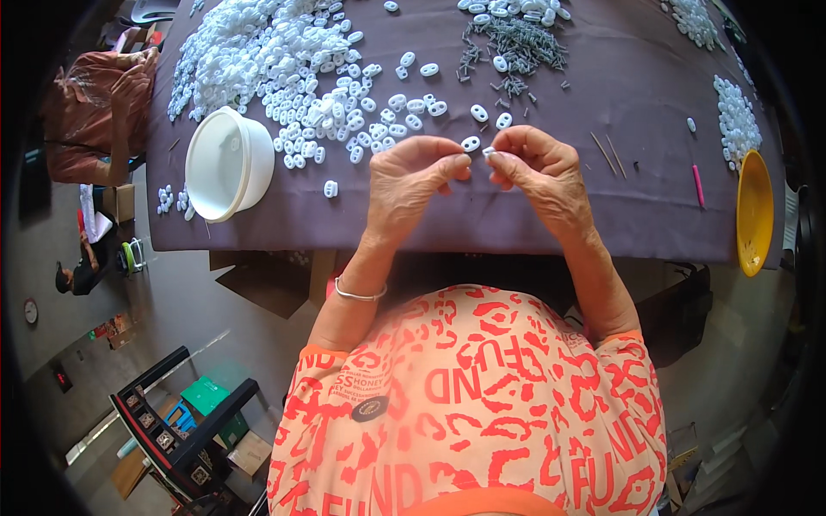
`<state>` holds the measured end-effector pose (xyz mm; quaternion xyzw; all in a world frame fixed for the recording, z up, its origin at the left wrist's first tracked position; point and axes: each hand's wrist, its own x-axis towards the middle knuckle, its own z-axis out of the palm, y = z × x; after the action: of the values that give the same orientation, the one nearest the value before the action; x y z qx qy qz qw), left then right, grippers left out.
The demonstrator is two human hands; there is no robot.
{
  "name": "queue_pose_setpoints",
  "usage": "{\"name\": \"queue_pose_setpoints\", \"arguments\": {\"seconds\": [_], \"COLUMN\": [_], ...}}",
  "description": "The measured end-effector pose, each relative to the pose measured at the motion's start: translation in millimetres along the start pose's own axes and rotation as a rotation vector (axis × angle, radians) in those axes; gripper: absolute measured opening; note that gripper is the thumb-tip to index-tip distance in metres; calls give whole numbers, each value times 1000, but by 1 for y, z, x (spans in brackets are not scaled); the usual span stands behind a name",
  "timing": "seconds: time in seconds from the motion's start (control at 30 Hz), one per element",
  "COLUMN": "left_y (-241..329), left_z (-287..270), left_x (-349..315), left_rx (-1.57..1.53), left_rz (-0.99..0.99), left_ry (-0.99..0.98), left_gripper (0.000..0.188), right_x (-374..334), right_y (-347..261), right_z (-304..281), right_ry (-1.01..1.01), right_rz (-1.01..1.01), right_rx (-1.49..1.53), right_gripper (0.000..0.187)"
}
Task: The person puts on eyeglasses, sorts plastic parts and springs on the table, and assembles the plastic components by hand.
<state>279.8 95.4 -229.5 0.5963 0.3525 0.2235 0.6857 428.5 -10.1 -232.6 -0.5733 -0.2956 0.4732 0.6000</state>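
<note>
Landmark: white bowl (225,162), on its side on the purple-clothed table (619,206).
Left hand (411,182): right of the bowl, thumb and forefinger pinched shut on a white oval piece (471,144), its long axis running left to right.
Right hand (542,172): farther right of the bowl, fingertips closed on a small white part (489,152) just beside the oval piece; touching or apart, I cannot tell.
Nearer hand: both meet at the piece.
Supplies: heap of white pieces (284,52) above the bowl; grey screws (516,43) beyond the hands.
</note>
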Motion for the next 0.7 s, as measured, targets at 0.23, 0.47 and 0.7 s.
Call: {"name": "queue_pose_setpoints", "arguments": {"seconds": [0.23,0.47,0.7], "left_y": [0,4,6], "left_z": [-6,-11,-13], "left_x": [-15,-24,-24], "left_rx": [-183,-108,-36], "left_rz": [-41,-29,-17], "left_ry": [-42,-75,-109], "left_gripper": [21,28,31], "right_x": [-3,-7,-9], "right_y": [-5,-4,-8], "right_z": [18,19,19], "right_ry": [-34,-66,-132], "right_rz": [9,12,48], "right_rx": [44,-41,-83], "right_gripper": [17,19,20]}}
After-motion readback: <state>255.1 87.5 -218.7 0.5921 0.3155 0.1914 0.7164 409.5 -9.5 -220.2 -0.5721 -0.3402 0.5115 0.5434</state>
